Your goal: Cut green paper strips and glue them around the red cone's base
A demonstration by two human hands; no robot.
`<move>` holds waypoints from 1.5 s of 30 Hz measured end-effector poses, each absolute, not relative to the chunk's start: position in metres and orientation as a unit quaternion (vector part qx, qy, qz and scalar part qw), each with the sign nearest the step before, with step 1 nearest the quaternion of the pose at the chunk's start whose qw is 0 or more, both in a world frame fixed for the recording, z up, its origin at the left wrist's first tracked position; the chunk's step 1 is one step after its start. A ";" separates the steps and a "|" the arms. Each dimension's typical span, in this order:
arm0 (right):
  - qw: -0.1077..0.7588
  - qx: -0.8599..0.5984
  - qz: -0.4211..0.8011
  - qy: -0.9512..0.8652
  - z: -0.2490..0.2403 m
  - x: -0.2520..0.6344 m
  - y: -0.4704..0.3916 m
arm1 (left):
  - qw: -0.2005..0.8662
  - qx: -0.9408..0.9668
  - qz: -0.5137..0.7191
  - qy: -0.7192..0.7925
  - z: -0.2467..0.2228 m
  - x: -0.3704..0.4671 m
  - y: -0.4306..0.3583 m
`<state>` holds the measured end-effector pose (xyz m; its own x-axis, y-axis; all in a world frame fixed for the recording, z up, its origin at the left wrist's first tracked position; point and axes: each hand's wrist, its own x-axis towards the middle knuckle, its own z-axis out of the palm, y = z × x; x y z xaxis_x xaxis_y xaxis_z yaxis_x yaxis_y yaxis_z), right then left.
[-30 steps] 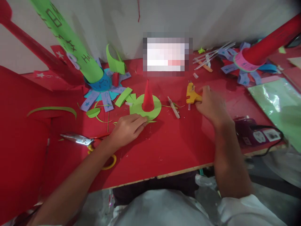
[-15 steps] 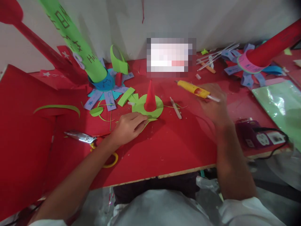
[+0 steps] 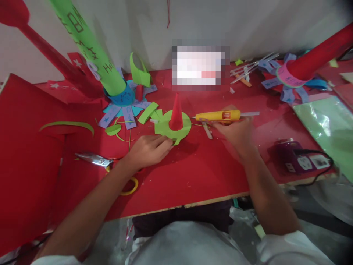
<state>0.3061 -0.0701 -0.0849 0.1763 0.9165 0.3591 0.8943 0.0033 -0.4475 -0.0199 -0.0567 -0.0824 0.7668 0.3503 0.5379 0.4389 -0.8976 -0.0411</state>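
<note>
My left hand (image 3: 151,150) is closed on the near edge of a green paper ring (image 3: 185,127), its fingertips pinching a small tab there. A red paper cone (image 3: 177,116) stands upright in the middle of the ring. My right hand (image 3: 234,129) grips a yellow glue gun (image 3: 217,116) with a clear glue stick poking out of its back end. The gun's nozzle points left, just short of the ring's right edge. Below the gun lies a whitish glue stick piece (image 3: 207,131), partly covered by the hand's blur.
Scissors (image 3: 95,159) lie beside my left forearm. Green paper scraps (image 3: 149,112) and a green paper tube (image 3: 91,51) on a blue base stand to the left. A purple device with a cable (image 3: 296,158) is at right, near green sheets (image 3: 325,121). Glue sticks (image 3: 256,64) lie at the back.
My right hand has brought the glue gun left and down, turning it level, nozzle close to the green ring. My left hand has shifted slightly left; the pinched green tab looks shorter.
</note>
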 end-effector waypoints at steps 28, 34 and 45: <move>0.203 -0.598 0.013 -0.775 -0.093 0.266 -0.075 | 0.089 -0.948 -0.203 -0.228 -0.091 -0.027 -0.047; 0.192 -0.603 -0.003 -0.774 -0.095 0.267 -0.076 | 0.055 -0.948 -0.203 -0.240 -0.092 -0.028 -0.046; 0.168 -0.594 -0.005 -0.786 -0.090 0.266 -0.076 | 0.098 -0.948 -0.204 -0.225 -0.091 -0.027 -0.046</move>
